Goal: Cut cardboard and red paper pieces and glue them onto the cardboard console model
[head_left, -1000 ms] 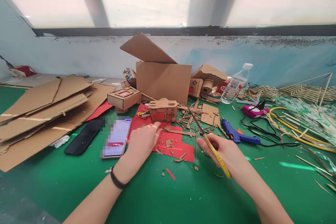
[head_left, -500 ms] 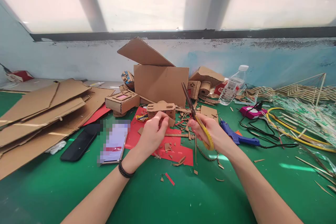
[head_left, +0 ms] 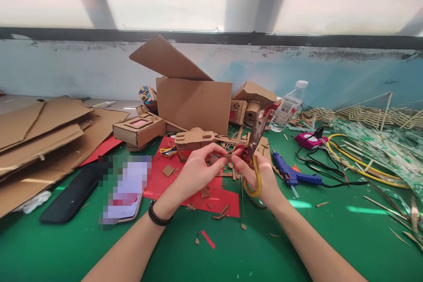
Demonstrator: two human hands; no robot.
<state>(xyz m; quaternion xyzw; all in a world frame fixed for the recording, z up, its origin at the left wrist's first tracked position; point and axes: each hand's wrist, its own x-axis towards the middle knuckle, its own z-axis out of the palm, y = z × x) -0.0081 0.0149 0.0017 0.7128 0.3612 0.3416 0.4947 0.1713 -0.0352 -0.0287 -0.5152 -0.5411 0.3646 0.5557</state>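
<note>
My right hand (head_left: 261, 176) grips yellow-handled scissors (head_left: 254, 158), blades pointing up and away. My left hand (head_left: 198, 169) is pinched on a small cardboard scrap (head_left: 228, 157) held between both hands' fingertips, above a red paper sheet (head_left: 158, 180) littered with cardboard offcuts. A black bracelet sits on my left wrist. Just behind my hands lies a small cardboard camera model (head_left: 191, 139). The scrap is mostly hidden by my fingers.
A phone (head_left: 127, 189) and a black case (head_left: 72, 194) lie left on the green mat (head_left: 231, 251). Cardboard sheets (head_left: 39, 136) stack at far left, an open box (head_left: 193, 103) behind. A blue glue gun (head_left: 291, 174), bottle (head_left: 287, 108), cables and wooden sticks (head_left: 380, 150) lie right.
My left hand lifted off the red paper with a scrap and met my right hand, which rose and swung the scissors upright. The view shifted right.
</note>
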